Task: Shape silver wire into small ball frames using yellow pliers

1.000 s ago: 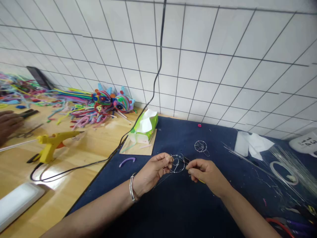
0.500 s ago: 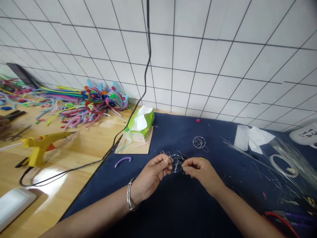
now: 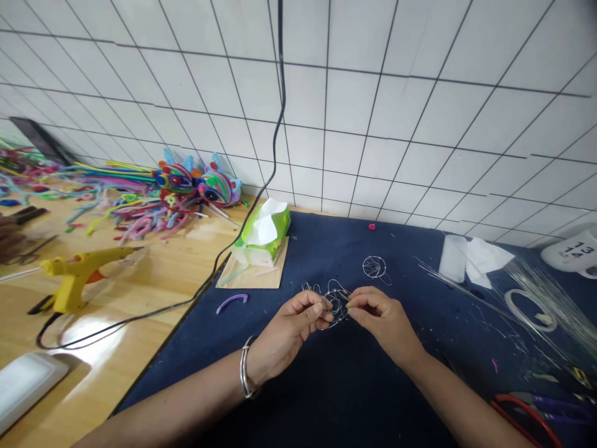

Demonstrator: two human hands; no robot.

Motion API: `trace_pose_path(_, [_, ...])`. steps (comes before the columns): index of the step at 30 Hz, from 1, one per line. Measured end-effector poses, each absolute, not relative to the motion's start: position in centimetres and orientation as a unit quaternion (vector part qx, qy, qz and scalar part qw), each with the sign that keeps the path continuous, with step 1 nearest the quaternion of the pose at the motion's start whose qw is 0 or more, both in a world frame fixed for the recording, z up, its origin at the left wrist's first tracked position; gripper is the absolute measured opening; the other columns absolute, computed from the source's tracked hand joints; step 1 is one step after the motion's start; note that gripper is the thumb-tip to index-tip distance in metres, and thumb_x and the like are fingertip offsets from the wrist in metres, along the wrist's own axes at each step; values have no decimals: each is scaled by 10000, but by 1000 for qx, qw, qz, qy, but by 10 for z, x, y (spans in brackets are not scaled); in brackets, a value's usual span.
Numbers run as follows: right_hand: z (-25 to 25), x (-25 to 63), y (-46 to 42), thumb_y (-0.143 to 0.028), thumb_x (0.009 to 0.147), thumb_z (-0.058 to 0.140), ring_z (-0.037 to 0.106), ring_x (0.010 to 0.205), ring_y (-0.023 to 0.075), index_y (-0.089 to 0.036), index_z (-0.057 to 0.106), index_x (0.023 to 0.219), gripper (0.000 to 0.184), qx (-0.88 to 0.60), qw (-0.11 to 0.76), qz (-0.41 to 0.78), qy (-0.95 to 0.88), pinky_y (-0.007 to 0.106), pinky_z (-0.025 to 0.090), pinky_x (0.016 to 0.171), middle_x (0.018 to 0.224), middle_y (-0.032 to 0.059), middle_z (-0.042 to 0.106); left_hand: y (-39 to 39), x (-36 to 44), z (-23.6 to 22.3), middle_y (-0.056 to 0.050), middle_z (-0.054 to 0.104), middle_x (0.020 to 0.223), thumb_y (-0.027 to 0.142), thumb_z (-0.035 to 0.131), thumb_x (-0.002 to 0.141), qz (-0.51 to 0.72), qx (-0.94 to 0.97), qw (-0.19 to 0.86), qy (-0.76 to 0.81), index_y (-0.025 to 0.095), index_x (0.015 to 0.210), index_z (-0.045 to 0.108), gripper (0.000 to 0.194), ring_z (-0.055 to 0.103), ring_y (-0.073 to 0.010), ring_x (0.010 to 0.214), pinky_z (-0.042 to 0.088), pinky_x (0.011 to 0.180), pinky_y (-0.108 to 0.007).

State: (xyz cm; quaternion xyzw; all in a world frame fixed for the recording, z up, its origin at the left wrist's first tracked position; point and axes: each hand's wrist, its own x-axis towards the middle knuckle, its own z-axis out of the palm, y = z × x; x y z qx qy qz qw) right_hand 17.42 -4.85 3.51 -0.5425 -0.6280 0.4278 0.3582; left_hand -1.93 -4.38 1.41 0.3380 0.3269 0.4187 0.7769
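Observation:
Between my two hands is a small round wire hoop (image 3: 336,317) with thin loops of wire inside and around it. My left hand (image 3: 298,320), a silver bangle at its wrist, pinches the hoop's left side between thumb and fingers. At the hoop's right side, the thumb and forefinger of my right hand (image 3: 380,317) are pinched on its wire; the fingertips partly cover the spot. A second wire hoop (image 3: 374,267), crossed inside by fine wire, lies flat on the dark blue cloth (image 3: 326,249) beyond my right hand.
Left of the cloth lie a yellow glue gun (image 3: 77,277), its black cord (image 3: 153,314) and many colourful pipe cleaners (image 3: 140,218). A green tissue pack (image 3: 265,227) stands behind my left hand. To the right are loose wires (image 3: 550,298), a wire coil (image 3: 532,310), a white mug (image 3: 571,252) and red-handled pliers (image 3: 527,414).
My right hand has shifted slightly right and up along the hoop, and my left fingers have moved a little right. The held hoop has turned slightly between them.

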Motion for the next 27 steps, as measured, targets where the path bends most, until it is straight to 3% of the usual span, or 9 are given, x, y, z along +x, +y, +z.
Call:
trace_pose_path(4, [36, 174, -48, -259, 765, 577, 552, 799, 122, -223, 647, 777, 80, -548, 353, 427, -627, 246, 445, 677, 989, 14, 561, -46, -18, 14, -51, 546, 945, 209, 538, 843, 417, 349, 771, 330, 134, 854, 558, 79, 541, -127, 825, 419, 762, -259])
trace_pose_path(9, [35, 176, -49, -231, 754, 585, 559, 853, 133, -223, 657, 763, 73, -533, 342, 419, -650, 259, 445, 749, 927, 8, 588, -45, -19, 13, -54, 527, 991, 235, 546, 831, 395, 403, 748, 350, 143, 826, 552, 93, 517, -154, 878, 419, 768, -289])
trace_pose_path(13, [39, 176, -49, -193, 742, 580, 567, 807, 123, -218, 657, 739, 81, -539, 326, 412, -659, 255, 446, 726, 885, 3, 598, -42, -24, 17, -43, 527, 976, 231, 579, 798, 381, 522, 650, 399, 158, 816, 541, 84, 493, -155, 892, 392, 802, -291])
trace_pose_path(19, [43, 172, -51, -161, 729, 580, 568, 773, 120, -218, 655, 707, 96, -481, 278, 448, -700, 251, 442, 699, 821, -7, 609, -40, -29, 28, -86, 515, 1141, 154, 567, 777, 386, 696, 480, 368, 199, 976, 561, 204, 443, -222, 1081, 309, 947, -378])
trace_pose_path(22, [42, 169, -52, -163, 731, 584, 569, 779, 124, -224, 658, 722, 96, -457, 263, 471, -707, 256, 448, 708, 815, -8, 610, -39, -28, 30, -84, 574, 1061, 114, 529, 786, 365, 738, 468, 321, 216, 1034, 573, 271, 475, -219, 1048, 322, 931, -372])
trace_pose_path(27, [41, 169, -51, -161, 732, 586, 570, 770, 123, -221, 653, 709, 93, -446, 260, 479, -710, 255, 447, 719, 789, -12, 607, -38, -29, 27, -58, 618, 890, 99, 533, 761, 332, 769, 435, 331, 201, 918, 606, 201, 535, -193, 867, 350, 844, -338])
